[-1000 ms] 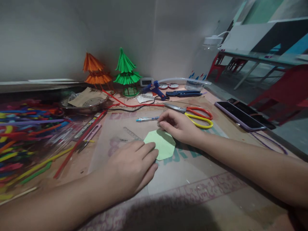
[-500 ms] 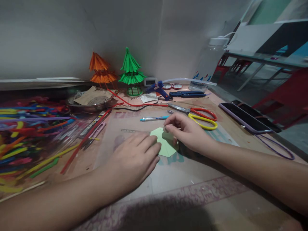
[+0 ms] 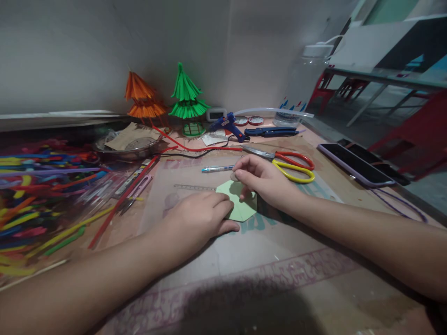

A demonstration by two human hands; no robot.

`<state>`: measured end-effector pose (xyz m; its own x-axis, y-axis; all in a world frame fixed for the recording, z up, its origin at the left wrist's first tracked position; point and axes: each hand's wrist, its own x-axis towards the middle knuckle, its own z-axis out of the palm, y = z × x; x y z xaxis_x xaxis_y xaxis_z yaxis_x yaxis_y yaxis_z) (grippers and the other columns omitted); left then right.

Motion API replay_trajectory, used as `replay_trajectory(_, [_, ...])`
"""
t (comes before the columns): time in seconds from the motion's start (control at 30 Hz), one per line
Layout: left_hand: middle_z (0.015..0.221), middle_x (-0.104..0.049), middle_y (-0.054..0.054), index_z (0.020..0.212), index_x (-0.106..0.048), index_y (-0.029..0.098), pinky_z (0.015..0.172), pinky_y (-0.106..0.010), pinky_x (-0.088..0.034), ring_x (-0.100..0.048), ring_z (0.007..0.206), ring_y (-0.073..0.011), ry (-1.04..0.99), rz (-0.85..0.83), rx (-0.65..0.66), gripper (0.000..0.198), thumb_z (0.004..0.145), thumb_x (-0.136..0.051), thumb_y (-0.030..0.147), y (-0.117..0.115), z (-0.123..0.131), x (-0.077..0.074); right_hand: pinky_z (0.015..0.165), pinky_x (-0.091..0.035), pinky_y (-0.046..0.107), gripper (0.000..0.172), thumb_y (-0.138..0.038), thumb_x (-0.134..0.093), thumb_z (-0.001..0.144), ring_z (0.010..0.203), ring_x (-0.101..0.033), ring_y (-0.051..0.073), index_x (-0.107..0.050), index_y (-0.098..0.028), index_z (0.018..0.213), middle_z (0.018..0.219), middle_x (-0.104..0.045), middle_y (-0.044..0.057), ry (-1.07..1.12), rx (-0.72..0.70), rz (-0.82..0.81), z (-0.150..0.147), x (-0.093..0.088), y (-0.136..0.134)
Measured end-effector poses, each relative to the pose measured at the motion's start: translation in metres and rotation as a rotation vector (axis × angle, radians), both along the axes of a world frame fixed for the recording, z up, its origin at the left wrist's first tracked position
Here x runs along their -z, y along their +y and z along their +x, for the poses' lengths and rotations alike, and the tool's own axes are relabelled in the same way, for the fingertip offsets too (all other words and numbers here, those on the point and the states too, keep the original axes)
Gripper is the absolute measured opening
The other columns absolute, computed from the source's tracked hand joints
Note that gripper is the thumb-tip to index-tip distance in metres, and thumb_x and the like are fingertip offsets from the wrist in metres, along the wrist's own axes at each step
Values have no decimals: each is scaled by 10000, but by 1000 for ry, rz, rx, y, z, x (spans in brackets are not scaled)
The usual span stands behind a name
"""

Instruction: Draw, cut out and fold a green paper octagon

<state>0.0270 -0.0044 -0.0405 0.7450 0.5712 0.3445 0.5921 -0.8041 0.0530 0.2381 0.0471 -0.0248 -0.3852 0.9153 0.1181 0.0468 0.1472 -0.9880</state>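
Green paper polygon (image 3: 240, 208), thin, matte, straight-edged with several corners, lies flat on the counter (image 3: 300, 279) between my two hands, on a clear plastic sheet (image 3: 164, 195). My left hand (image 3: 200, 216) rests palm down with fingers bent, its fingertips pressing the paper's near left edge; it pins the sheet, not gripping it. My right hand (image 3: 263, 181) is curled over the far right side, thumb and forefinger pinched close at the paper's top corner; whether they actually hold the edge I cannot tell. A clear plastic ruler (image 3: 193, 188) lies just beyond my left hand. A slim blue pen (image 3: 217, 169) sits just past the paper. Scissors (image 3: 282, 163) with steel blades and red and yellow loop handles lie beside my right hand. Farther back: a blue glue gun (image 3: 228, 125) with black cord, a pleated green paper tree (image 3: 186, 100), a pleated orange paper tree (image 3: 141, 100). At the left, a heap of multicoloured straws (image 3: 38, 186), smooth and tubular. At the right, two glossy dark phones (image 3: 359, 165) lie flat side by side.
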Motion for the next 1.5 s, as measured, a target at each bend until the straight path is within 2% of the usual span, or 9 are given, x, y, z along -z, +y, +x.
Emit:
replay_trajectory(0.13, [1027,-751,-139,1115,-674,116,744,-411,-597,-713,845,-271,75,115,40,271,1093,-432,237,-5,0,-7,502,-574,248,173,-321,-694,878,636,-571,111,-572,-218,946,868,-576,-22,-8,14,15,0,1,4])
replay_trajectory(0.27, [1110,-760,-163,1140,-668,104,803,-402,-618,-733,936,-268,91,159,99,292,1045,-391,93,-12,-7,-10,535,-478,254,152,-322,-653,891,674,-549,137,-588,-208,968,841,-601,-7,-126,35,189,7,1,7])
replay_trajectory(0.43, [1305,-721,-138,1215,-635,137,997,-401,-580,-688,1180,-250,86,98,84,301,1054,-383,100,-14,-16,-2,620,-429,275,81,-260,-623,895,690,-544,141,-612,-190,933,791,-619,-5,-383,-10,343,15,0,9])
replay_trajectory(0.67, [1256,-738,-133,1226,-653,146,977,-419,-571,-701,1113,-259,56,33,121,285,1023,-461,90,-7,-9,-6,601,-397,269,54,-207,-599,913,642,-526,138,-592,-200,860,732,-608,-16,-599,-153,510,12,-3,6])
replay_trajectory(0.83, [1241,-743,-118,1229,-663,166,992,-412,-561,-694,1130,-254,53,18,118,281,1013,-494,101,-5,-9,-3,634,-410,280,82,-201,-615,911,676,-550,158,-599,-206,831,753,-632,1,-644,-223,565,13,-7,10])
replay_trajectory(1.0, [1302,-732,-115,1218,-674,163,1035,-421,-547,-685,1161,-259,67,29,112,289,986,-531,68,-5,-8,-2,712,-409,305,100,-164,-608,903,766,-550,186,-577,-206,818,816,-639,30,-667,-127,624,13,-4,22])
replay_trajectory(1.2, [1287,-733,-128,1208,-679,150,991,-426,-572,-697,1124,-266,83,33,110,274,995,-524,77,-6,-7,-4,612,-409,260,81,-216,-597,939,662,-554,149,-600,-203,860,762,-637,-4,-669,-188,622,16,-4,20])
replay_trajectory(1.4, [1299,-726,-129,1207,-675,154,1003,-427,-568,-686,1157,-263,68,35,111,275,993,-521,77,-6,-7,-3,688,-405,298,81,-172,-598,926,756,-556,186,-600,-197,849,824,-654,42,-697,-139,689,16,-5,21])
replay_trajectory(1.5, [1274,-735,-117,1222,-665,161,988,-436,-576,-687,1146,-272,83,7,115,271,1005,-516,95,-5,-8,-2,658,-417,280,74,-190,-612,932,715,-571,169,-611,-199,858,798,-668,24,-695,-202,686,16,-6,17])
